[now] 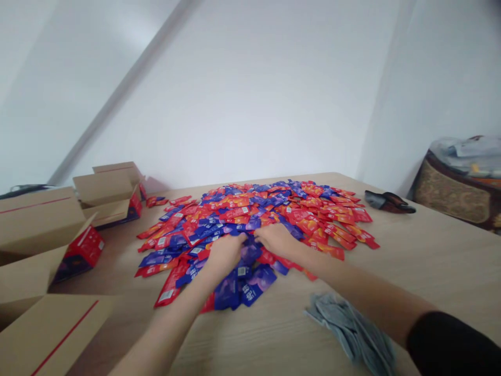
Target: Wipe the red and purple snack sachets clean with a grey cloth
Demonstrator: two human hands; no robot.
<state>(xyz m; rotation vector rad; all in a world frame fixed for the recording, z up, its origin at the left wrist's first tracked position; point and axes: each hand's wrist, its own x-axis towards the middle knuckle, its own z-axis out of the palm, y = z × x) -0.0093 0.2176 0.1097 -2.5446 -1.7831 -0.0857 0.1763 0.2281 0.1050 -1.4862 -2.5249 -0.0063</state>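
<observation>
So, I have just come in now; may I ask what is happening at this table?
A person has both bare hands in a spread pile of red and purple packets. The left hand and the right hand are close together at the near side of it; the picture is too blurred to tell if either grips a packet. Open cardboard boxes stand at the left, and a crumpled grey cloth lies by the right forearm.

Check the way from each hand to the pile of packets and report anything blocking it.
Nothing visible stands in the way: the left hand and the right hand are both at the pile of packets. The grayish cloth lies on the table nearer the camera, not between either hand and the pile.
</observation>
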